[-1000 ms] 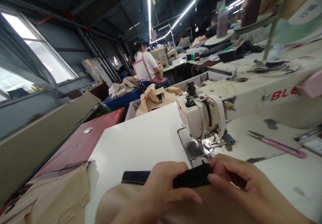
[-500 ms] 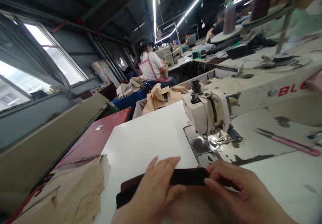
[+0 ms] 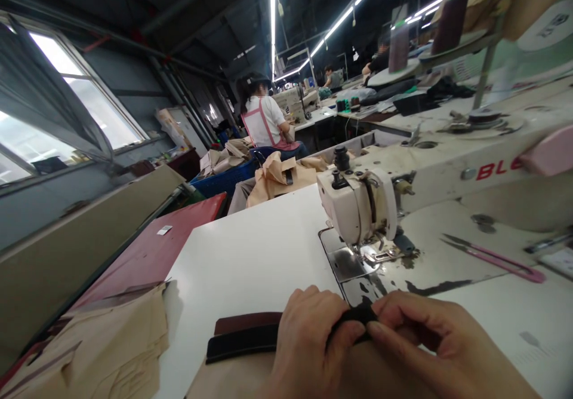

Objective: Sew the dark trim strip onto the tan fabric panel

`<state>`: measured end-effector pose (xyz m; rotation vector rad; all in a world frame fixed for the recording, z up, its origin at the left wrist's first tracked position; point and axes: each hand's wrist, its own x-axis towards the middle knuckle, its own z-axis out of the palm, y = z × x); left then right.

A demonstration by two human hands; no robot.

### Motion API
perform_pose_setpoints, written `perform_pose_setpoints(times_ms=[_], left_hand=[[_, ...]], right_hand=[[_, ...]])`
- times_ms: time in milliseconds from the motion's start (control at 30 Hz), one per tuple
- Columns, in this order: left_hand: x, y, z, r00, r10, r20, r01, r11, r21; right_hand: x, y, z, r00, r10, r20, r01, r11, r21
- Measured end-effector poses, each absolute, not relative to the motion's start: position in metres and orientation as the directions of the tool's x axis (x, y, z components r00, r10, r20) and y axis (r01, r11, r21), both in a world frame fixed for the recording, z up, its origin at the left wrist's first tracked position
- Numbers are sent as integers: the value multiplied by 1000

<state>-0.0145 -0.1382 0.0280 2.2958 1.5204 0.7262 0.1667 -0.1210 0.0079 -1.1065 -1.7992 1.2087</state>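
Matt black cloth strip (image 3: 244,342), glossy metal plate (image 3: 344,261), smooth white tbl (image 3: 250,255).

The hands (image 3: 358,339) hide the middle of the black strip (image 3: 242,342).

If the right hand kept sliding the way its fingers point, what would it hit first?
The right hand points leftward; its fingertips already meet the left hand at the black strip both pinch. So, most likely, the left hand's fingers, though depth is unclear.

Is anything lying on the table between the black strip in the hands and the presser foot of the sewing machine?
Nothing visible: the black strip, pinched by left hand and right hand, faces bare needle plate before the presser foot.
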Motion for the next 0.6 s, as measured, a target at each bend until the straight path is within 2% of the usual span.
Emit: perform_pose_setpoints(times_ms=[100, 200, 267, 333, 400, 500, 600], left_hand=[[-14, -139, 26, 296, 919, 261, 762, -392, 515], [-13, -141, 25, 265, 936, 232, 723, -352, 594], [-13, -142, 24, 254, 947, 197, 689, -320, 651], [-13, -142, 25, 254, 953, 168, 654, -297, 695], [-13, -141, 27, 260, 957, 129, 628, -269, 730], [-12, -140, 31, 269, 959, 87, 608, -239, 757], [-12, -142, 30, 265, 957, 121, 632, -267, 727]], right_hand=[[166, -121, 6, -403, 911, 88, 269, 210, -940], [163, -124, 6, -342, 938, 47, 243, 136, -961], [161, -127, 4, -273, 962, -13, 132, 24, -991], [160, -127, -1, -238, 969, -66, -44, -79, -996], [162, -126, -5, -281, 953, -110, -160, -159, -974], [166, -124, -8, -388, 906, -167, -112, -227, -967], [169, -125, -5, -414, 894, -170, -47, -208, -977]])
